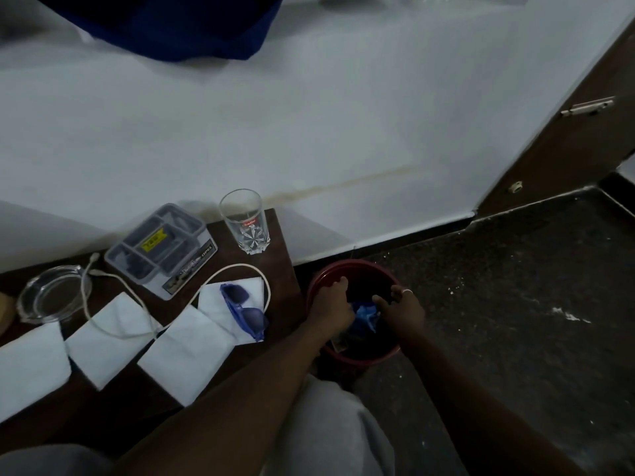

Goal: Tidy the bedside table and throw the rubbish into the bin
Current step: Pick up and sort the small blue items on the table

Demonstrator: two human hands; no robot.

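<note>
Both of my hands hang over the red bin [314, 286], which stands on the floor right of the brown bedside table [285, 269]. A crumpled blue wrapper [366, 316] sits in the bin between them. My left hand [331, 304] has curled fingers touching the wrapper; whether it grips it is unclear. My right hand [402, 310], with a ring on it, has its fingers spread beside the wrapper. On the table lie several white napkins [185, 352], blue sunglasses [245, 314] and a white cable [113, 333].
A drinking glass [245, 221] stands at the table's far right corner, with a grey compartment box [159, 245] left of it and a glass ashtray [51, 293] further left. Behind is a white wall; a dark speckled floor [515, 304] spreads right, beside a brown door [567, 142].
</note>
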